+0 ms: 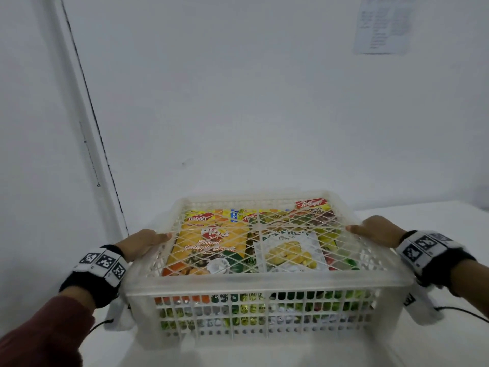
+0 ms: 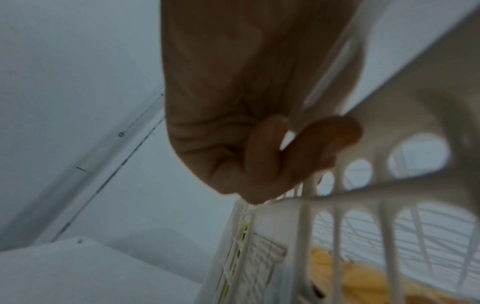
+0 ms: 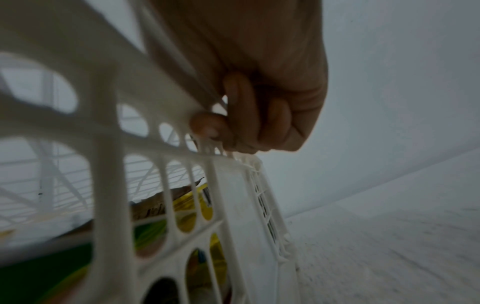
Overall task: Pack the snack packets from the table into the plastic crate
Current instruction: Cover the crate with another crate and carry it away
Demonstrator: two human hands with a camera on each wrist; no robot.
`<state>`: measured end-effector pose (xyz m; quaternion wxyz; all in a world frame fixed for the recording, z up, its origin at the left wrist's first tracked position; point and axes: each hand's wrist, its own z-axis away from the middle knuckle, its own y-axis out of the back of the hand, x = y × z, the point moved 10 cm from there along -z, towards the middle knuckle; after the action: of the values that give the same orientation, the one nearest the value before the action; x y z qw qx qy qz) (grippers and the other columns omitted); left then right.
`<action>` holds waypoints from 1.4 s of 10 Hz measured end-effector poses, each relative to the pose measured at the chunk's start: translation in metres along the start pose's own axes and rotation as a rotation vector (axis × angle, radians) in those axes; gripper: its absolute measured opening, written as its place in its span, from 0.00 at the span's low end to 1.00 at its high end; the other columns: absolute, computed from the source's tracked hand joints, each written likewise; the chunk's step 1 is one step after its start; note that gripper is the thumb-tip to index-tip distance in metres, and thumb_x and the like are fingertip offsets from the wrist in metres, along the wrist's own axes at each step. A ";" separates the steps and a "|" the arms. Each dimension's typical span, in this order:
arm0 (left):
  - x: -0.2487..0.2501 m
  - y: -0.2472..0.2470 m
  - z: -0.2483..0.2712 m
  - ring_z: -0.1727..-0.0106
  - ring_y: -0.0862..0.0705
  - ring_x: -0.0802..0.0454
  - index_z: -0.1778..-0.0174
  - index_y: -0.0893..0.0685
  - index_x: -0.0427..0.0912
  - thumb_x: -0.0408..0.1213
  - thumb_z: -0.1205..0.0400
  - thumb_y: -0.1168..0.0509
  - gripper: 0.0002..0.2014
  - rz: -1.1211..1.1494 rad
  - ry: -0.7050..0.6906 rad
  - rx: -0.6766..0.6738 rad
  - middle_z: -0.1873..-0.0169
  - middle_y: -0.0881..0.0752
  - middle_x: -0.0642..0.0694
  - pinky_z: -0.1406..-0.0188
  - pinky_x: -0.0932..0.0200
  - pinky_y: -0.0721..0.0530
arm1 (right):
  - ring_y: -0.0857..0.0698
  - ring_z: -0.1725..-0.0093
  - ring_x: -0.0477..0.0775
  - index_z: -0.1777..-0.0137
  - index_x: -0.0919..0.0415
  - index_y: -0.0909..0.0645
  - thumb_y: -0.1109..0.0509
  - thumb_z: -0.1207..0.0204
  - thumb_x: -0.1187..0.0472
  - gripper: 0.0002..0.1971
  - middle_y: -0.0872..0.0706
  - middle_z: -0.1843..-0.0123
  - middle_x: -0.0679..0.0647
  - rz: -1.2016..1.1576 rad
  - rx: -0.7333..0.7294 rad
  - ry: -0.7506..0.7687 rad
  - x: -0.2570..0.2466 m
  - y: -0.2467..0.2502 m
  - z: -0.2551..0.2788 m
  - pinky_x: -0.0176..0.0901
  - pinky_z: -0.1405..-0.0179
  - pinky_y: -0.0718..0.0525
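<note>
A translucent white plastic crate (image 1: 264, 283) sits in the middle of the head view, covered by a lattice lid (image 1: 260, 223). Through the lid I see snack packets: an orange biscuit packet (image 1: 209, 250), a white chips packet (image 1: 288, 254) and a red-topped packet (image 1: 312, 204) at the back right. My left hand (image 1: 143, 243) grips the crate's left rim, thumb on top. My right hand (image 1: 375, 230) grips the right rim the same way. In the wrist views the fingers (image 2: 319, 139) (image 3: 207, 125) curl under the rim of the crate (image 2: 389, 197) (image 3: 109, 164).
The crate is over a white table (image 1: 436, 348) set against a white wall. A dark vertical seam (image 1: 87, 102) runs down the wall at left. A printed paper sheet (image 1: 381, 25) hangs at the top right. Thin black cables trail from both wrists.
</note>
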<state>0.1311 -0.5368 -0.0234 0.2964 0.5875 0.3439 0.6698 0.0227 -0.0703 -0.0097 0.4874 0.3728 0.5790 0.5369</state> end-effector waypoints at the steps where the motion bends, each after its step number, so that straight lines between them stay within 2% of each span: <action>1: 0.023 -0.015 0.003 0.77 0.37 0.52 0.79 0.39 0.44 0.85 0.53 0.49 0.41 -0.063 -0.073 -0.028 0.82 0.36 0.48 0.70 0.62 0.34 | 0.38 0.79 0.48 0.81 0.59 0.43 0.66 0.68 0.11 0.47 0.39 0.80 0.51 -0.040 0.044 -0.057 0.020 0.006 0.033 0.33 0.77 0.39; 2: 0.051 -0.034 -0.002 0.72 0.36 0.51 0.80 0.36 0.44 0.70 0.31 0.41 0.31 0.040 -0.126 -0.033 0.81 0.35 0.46 0.65 0.54 0.36 | 0.38 0.78 0.48 0.80 0.59 0.43 0.62 0.52 0.16 0.40 0.39 0.79 0.51 -0.055 0.076 -0.138 0.049 0.012 0.064 0.33 0.78 0.39; 3: 0.088 -0.053 -0.019 0.71 0.36 0.50 0.80 0.36 0.43 0.52 0.19 0.41 0.25 0.097 -0.163 -0.056 0.81 0.35 0.46 0.65 0.53 0.36 | 0.38 0.78 0.48 0.80 0.60 0.43 0.61 0.69 0.17 0.42 0.39 0.79 0.52 -0.084 0.114 -0.223 0.086 0.020 0.096 0.36 0.76 0.41; 4: 0.142 -0.079 -0.034 0.79 0.39 0.53 0.83 0.36 0.46 0.73 0.37 0.36 0.33 0.110 -0.251 -0.127 0.84 0.36 0.50 0.74 0.63 0.35 | 0.37 0.77 0.49 0.80 0.60 0.42 0.61 0.73 0.13 0.46 0.38 0.80 0.53 -0.114 0.191 -0.304 0.136 0.029 0.129 0.37 0.75 0.39; 5: 0.203 -0.111 -0.051 0.80 0.41 0.54 0.82 0.37 0.45 0.80 0.54 0.38 0.38 0.110 -0.354 -0.176 0.83 0.38 0.49 0.78 0.67 0.37 | 0.36 0.77 0.51 0.81 0.59 0.41 0.48 0.46 0.17 0.40 0.38 0.81 0.52 -0.208 0.276 -0.417 0.185 0.039 0.175 0.41 0.74 0.39; 6: 0.267 -0.154 -0.064 0.75 0.41 0.54 0.80 0.40 0.43 0.74 0.47 0.42 0.33 0.047 -0.438 -0.209 0.80 0.40 0.46 0.70 0.58 0.40 | 0.36 0.80 0.49 0.83 0.57 0.42 0.44 0.47 0.18 0.38 0.38 0.84 0.50 -0.231 0.361 -0.546 0.244 0.050 0.223 0.40 0.75 0.39; 7: 0.334 -0.209 -0.074 0.75 0.41 0.54 0.81 0.40 0.44 0.77 0.48 0.40 0.36 0.070 -0.508 -0.296 0.80 0.40 0.46 0.68 0.56 0.40 | 0.34 0.84 0.47 0.86 0.55 0.39 0.43 0.49 0.16 0.38 0.36 0.87 0.46 -0.267 0.384 -0.646 0.297 0.060 0.275 0.37 0.79 0.37; 8: 0.407 -0.268 -0.064 0.74 0.36 0.55 0.78 0.34 0.44 0.65 0.30 0.38 0.27 0.128 -0.544 -0.361 0.78 0.34 0.46 0.70 0.55 0.36 | 0.31 0.79 0.53 0.81 0.59 0.37 0.36 0.26 0.38 0.31 0.33 0.83 0.51 -0.262 0.409 -0.777 0.360 0.067 0.328 0.41 0.75 0.37; 9: 0.471 -0.325 -0.065 0.68 0.28 0.56 0.68 0.27 0.46 0.48 0.15 0.45 0.16 0.074 -0.531 -0.379 0.69 0.26 0.49 0.65 0.66 0.29 | 0.34 0.82 0.49 0.85 0.56 0.38 0.43 0.51 0.16 0.38 0.37 0.92 0.46 -0.261 0.469 -0.877 0.407 0.085 0.378 0.43 0.74 0.36; 10: 0.546 -0.379 -0.057 0.66 0.29 0.49 0.71 0.27 0.38 0.64 0.30 0.38 0.28 0.127 -0.609 -0.456 0.72 0.27 0.43 0.63 0.53 0.31 | 0.34 0.78 0.51 0.83 0.59 0.38 0.34 0.23 0.44 0.31 0.35 0.87 0.47 -0.272 0.466 -0.984 0.474 0.088 0.429 0.42 0.74 0.38; 11: 0.604 -0.441 -0.052 0.58 0.25 0.46 0.62 0.23 0.35 0.61 0.23 0.40 0.27 0.192 -0.629 -0.537 0.63 0.22 0.38 0.52 0.51 0.28 | 0.36 0.77 0.53 0.81 0.60 0.39 0.33 0.23 0.52 0.28 0.37 0.80 0.55 -0.178 0.477 -1.075 0.541 0.087 0.474 0.44 0.74 0.40; 12: 0.660 -0.478 -0.047 0.56 0.23 0.47 0.59 0.21 0.33 0.52 0.16 0.43 0.22 0.174 -0.723 -0.535 0.60 0.19 0.34 0.52 0.53 0.27 | 0.35 0.76 0.53 0.79 0.61 0.37 0.33 0.23 0.50 0.27 0.34 0.77 0.58 -0.210 0.547 -1.130 0.585 0.097 0.506 0.45 0.74 0.40; 13: 0.710 -0.508 -0.038 0.65 0.26 0.48 0.71 0.26 0.35 0.45 0.15 0.43 0.21 0.180 -0.794 -0.542 0.71 0.25 0.39 0.57 0.53 0.30 | 0.32 0.73 0.54 0.77 0.62 0.35 0.33 0.23 0.50 0.26 0.32 0.75 0.58 -0.247 0.565 -1.148 0.625 0.105 0.528 0.44 0.72 0.38; 14: 0.758 -0.535 -0.036 0.76 0.33 0.51 0.75 0.32 0.38 0.47 0.16 0.44 0.23 0.164 -0.821 -0.589 0.77 0.33 0.43 0.64 0.56 0.34 | 0.29 0.73 0.54 0.77 0.64 0.32 0.34 0.23 0.49 0.25 0.29 0.74 0.59 -0.298 0.562 -1.183 0.659 0.107 0.540 0.44 0.71 0.36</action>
<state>-0.0102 0.3806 -0.0173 0.5064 0.7188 -0.0515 0.4735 0.3708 0.7142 0.0153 0.6758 0.6331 0.3775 -0.0018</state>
